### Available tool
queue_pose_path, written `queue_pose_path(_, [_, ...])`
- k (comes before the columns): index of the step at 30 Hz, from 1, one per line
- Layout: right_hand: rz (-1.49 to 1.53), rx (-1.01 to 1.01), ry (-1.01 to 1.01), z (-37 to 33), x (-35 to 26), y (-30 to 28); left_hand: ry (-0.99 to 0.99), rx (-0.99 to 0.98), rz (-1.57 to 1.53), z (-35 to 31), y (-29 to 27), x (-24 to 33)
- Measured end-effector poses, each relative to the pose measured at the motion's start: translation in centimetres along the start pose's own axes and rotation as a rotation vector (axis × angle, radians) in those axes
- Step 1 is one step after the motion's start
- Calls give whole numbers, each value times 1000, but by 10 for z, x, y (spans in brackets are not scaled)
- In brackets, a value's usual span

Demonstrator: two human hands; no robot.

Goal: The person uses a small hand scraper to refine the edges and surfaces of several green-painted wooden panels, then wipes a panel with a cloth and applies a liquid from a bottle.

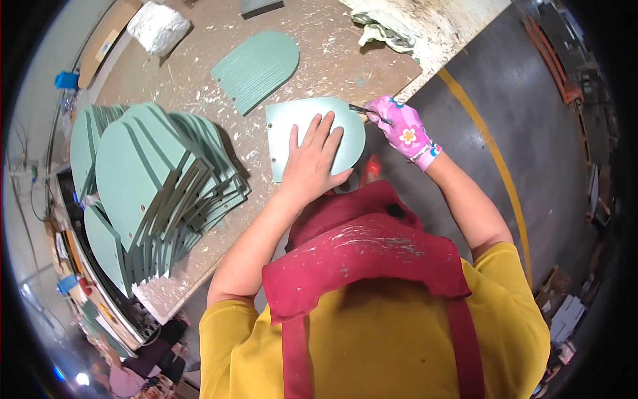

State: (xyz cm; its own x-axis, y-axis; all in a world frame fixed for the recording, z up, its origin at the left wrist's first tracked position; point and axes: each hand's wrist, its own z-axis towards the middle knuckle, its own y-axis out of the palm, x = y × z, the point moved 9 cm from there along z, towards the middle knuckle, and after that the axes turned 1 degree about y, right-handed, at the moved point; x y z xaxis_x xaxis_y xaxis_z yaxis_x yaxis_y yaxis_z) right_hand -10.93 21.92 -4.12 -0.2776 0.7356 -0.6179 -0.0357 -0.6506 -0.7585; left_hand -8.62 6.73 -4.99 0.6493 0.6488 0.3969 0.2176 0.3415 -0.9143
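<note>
probably a workshop: flecked bench (193,76), stacked panels (133,173), floor line (496,156)

The brown bench (319,66), its worn top flecked with white, carries a big heap of green round-ended panels (133,166) along its left side, the pieces leaning and overlapping. One matching panel (259,70) lies flat by itself near the middle, and another green panel (292,114) lies at the near edge. Farther back sit a crumpled white bundle (158,28), a dark grey block (260,6) and a rumpled whitish cloth (382,32).
</note>
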Motion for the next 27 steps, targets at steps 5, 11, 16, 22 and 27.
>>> queue_pose_path(5, [-67, -49, 9, 1, -1, 4, 108, -55, -31, -7, -5, -2])
queue_pose_path(11, [-160, -73, -54, 2, -7, 10, 122, -61, -17, -5, -6, 0])
queue_pose_path(16, [-151, -19, -186, -13, -19, 9, 92, -32, -35, -4, -6, -3])
queue_pose_path(22, [-219, -147, -48, -57, -26, 30, 61, -22, -40, -5, -4, -5])
queue_pose_path(27, [30, 136, -13, -16, -12, -6, 74, 20, -36, -5, -3, -3])
